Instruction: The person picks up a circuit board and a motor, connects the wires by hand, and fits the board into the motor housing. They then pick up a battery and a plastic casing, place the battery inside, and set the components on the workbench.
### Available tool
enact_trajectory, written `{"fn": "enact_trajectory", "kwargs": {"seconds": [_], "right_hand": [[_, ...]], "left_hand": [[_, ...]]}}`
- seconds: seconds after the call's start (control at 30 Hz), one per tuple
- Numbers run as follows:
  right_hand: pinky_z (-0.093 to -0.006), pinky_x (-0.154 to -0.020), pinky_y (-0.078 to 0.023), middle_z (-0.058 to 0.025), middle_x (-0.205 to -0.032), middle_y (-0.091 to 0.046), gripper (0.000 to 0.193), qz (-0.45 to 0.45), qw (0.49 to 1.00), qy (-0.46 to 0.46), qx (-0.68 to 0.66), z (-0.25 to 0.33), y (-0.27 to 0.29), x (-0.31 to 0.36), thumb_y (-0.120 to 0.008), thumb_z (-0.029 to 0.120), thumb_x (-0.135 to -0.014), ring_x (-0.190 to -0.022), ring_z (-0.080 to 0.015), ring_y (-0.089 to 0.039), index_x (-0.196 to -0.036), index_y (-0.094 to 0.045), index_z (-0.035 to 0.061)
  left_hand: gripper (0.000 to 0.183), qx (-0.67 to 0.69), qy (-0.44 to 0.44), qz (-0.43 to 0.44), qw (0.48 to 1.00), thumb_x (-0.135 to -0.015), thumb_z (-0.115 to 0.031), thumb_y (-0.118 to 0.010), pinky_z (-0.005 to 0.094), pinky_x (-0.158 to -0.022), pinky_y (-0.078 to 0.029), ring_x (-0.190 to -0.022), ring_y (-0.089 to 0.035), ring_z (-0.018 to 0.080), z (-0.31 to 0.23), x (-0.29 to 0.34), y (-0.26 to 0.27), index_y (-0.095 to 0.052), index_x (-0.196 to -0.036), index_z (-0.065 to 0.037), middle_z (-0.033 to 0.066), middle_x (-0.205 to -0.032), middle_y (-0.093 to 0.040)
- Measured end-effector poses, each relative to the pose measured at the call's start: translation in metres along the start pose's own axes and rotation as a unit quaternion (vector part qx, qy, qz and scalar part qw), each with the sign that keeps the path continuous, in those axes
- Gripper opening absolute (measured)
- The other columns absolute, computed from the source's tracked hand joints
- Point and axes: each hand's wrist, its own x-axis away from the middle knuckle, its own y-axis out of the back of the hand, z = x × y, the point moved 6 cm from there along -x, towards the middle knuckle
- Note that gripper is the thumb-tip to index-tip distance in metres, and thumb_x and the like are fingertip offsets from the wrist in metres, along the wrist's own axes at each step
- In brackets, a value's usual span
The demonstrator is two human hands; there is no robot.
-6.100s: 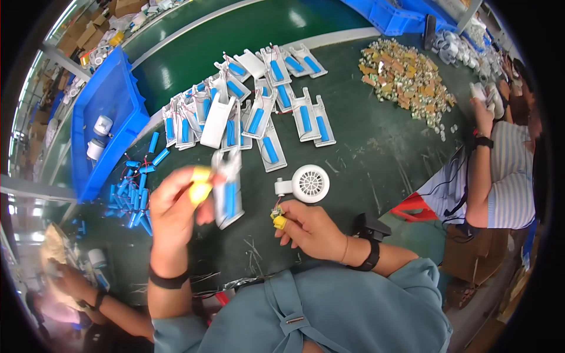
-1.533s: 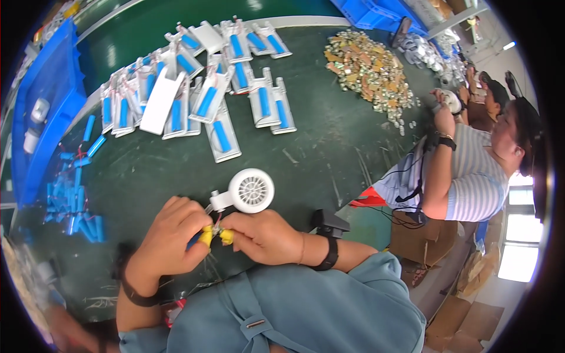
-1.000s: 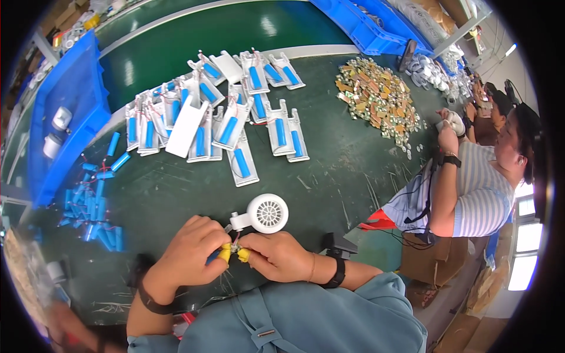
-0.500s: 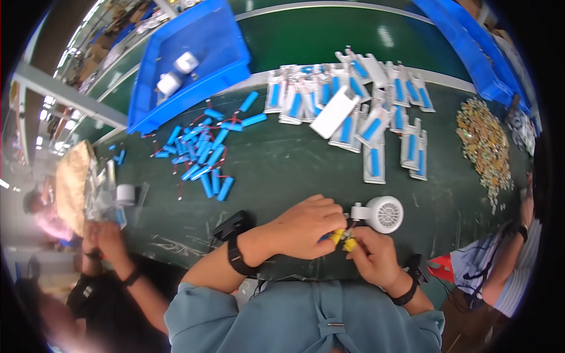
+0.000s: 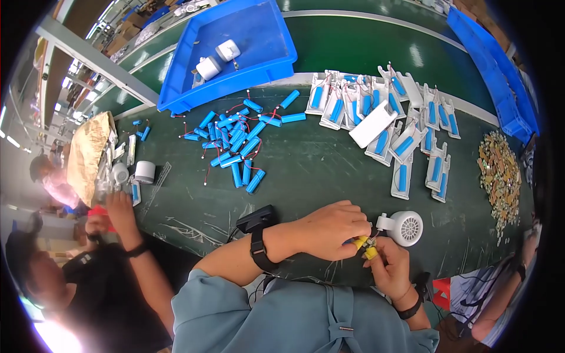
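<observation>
My left hand is closed, back upward, with its fingertips against a small yellow-and-metal part. From the other side my right hand pinches the same part between thumb and fingers. Yellow bits show at both hands' fingertips; the part's exact kind is too small and covered to make out. Just beyond my right hand lies a white round fan head with a slotted grille. Its short white neck points toward my fingers, and thin wires seem to run there.
Blue wired battery cells lie heaped at left centre. White housings with blue cells cluster at right. Small circuit boards form a pile at far right. A blue bin holds white pieces. A black device sits by my left wrist; a co-worker's hand is at left.
The view has swung, so the bench's contents appear farther right in the picture. My hands stay together on the small part beside the fan head, with little change in grip.
</observation>
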Motion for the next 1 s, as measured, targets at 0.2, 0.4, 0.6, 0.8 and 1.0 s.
{"fn": "enact_trajectory", "kwargs": {"seconds": [0.2, 0.4, 0.6, 0.8, 1.0], "right_hand": [[-0.0229, -0.062, -0.052, -0.0084, -0.088, -0.067, 0.019, -0.006, 1.0, -0.013, 0.003, -0.004, 0.002, 0.001, -0.048, -0.003, -0.093, -0.068, -0.0102, -0.064, -0.111, -0.056, -0.0048], [-0.0215, -0.06, -0.051, -0.0073, -0.086, -0.066, 0.016, -0.006, 0.999, -0.041, -0.008, -0.005, 0.001, 0.001, -0.051, 0.0, -0.095, -0.068, -0.0085, -0.063, -0.109, -0.056, -0.004], [-0.0218, -0.058, -0.05, -0.0043, -0.08, -0.065, 0.008, 0.003, 1.0, 0.0, -0.015, -0.004, 0.002, 0.006, -0.054, 0.001, -0.094, -0.066, -0.0075, -0.062, -0.1, -0.059, -0.0021], [-0.0206, -0.056, -0.046, -0.0025, -0.075, -0.065, 0.006, 0.012, 0.999, 0.021, 0.029, -0.004, 0.004, 0.007, -0.06, 0.004, -0.093, -0.062, -0.0051, -0.06, -0.095, -0.062, -0.0016], [-0.0281, -0.055, -0.048, -0.008, -0.081, -0.065, 0.01, -0.009, 0.993, 0.096, 0.065, 0.014, 0.006, -0.005, -0.063, 0.004, -0.087, -0.062, -0.0171, -0.064, -0.097, -0.064, 0.0042]], "left_hand": [[0.028, 0.029, 0.022, -0.002, 0.999, -0.07, -0.006, -0.066, 0.039, -0.074, -0.046, -0.077, -0.058, 0.027, 0.003, -0.003, -0.001, -0.058, -0.097, -0.008, 0.006, -0.082, -0.061], [0.029, 0.018, 0.012, 0.004, 1.0, -0.072, -0.006, -0.065, 0.0405, -0.074, -0.046, -0.077, -0.059, 0.0279, 0.003, 0.001, -0.003, -0.058, -0.099, -0.006, 0.0066, -0.083, -0.062], [0.034, 0.174, 0.136, 0.001, 0.975, -0.079, -0.001, -0.066, 0.0385, -0.071, -0.052, -0.082, -0.065, 0.0291, -0.002, 0.005, 0.015, -0.057, -0.112, -0.004, 0.0092, -0.091, -0.064], [0.04, 0.049, 0.06, -0.081, 0.994, -0.081, 0.003, -0.066, 0.0353, -0.071, -0.052, -0.084, -0.066, 0.0289, -0.048, 0.012, 0.084, -0.057, -0.119, -0.004, 0.0133, -0.1, -0.066], [0.033, -0.008, 0.342, -0.286, 0.895, -0.086, -0.014, -0.065, 0.0323, -0.086, -0.049, -0.097, -0.06, 0.0193, -0.053, 0.133, 0.189, -0.062, -0.116, 0.0, 0.0085, -0.107, -0.062]]}}
